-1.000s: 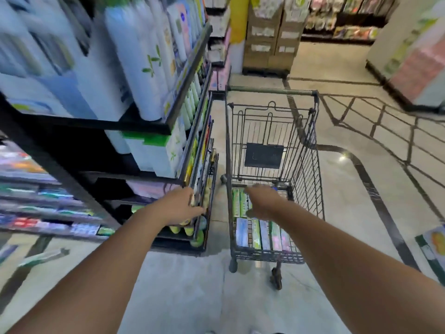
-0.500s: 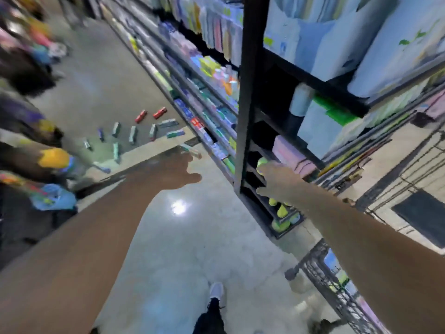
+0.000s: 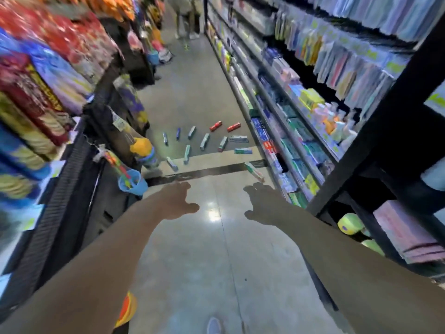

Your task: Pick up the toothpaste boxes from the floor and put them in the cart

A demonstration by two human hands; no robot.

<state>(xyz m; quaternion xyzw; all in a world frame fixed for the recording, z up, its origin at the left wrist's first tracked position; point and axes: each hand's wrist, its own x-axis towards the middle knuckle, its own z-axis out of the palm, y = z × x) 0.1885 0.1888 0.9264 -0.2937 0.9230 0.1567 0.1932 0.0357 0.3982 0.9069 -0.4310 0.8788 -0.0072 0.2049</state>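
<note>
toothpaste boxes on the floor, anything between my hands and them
Nothing visible. Both hands, left hand and right hand, are open and empty over bare polished floor. The toothpaste boxes lie scattered further up the aisle, the nearest box by the right-hand shelving.

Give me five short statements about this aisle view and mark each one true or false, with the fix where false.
1. Both hands are empty. True: the left hand and the right hand are open and hold nothing.
2. Two red toothpaste boxes lie side by side at the far end of the scatter. True.
3. The cart stands in the aisle ahead. False: no cart is in this view.
4. All the boxes on the floor are red. False: most are green, teal or blue, like the green box in the middle of them.
5. The nearest box lies by the foot of the right-hand shelf. True.
</note>
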